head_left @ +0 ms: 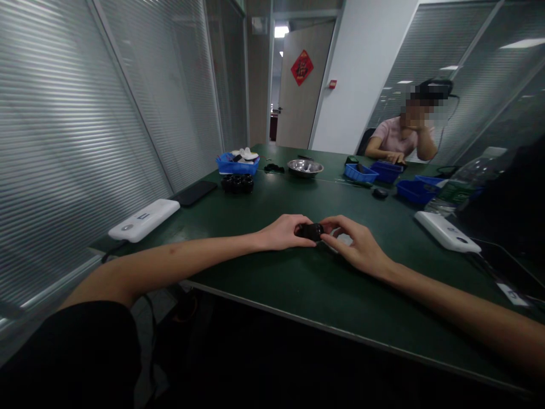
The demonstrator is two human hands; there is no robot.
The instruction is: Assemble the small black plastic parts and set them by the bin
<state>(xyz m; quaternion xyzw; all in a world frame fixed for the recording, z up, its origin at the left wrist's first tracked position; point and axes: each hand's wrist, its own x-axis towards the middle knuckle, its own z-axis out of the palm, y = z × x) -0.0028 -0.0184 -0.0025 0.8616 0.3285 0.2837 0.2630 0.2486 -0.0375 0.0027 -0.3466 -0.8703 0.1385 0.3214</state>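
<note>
A small black cylindrical part lies on its side between my two hands, low over the table or resting on it. My left hand wraps thumb and fingers around its left end. At the right end, the thumb and fingertips of my right hand close on its rim. Something pale shows under the right palm, too hidden to name. Beyond the hands, a cluster of black round parts sits near the table's left side.
The green table holds a blue basket, a metal bowl, blue bins and a plastic bottle. White power banks lie at both sides, one beside a black phone-like slab. Another person sits across at right.
</note>
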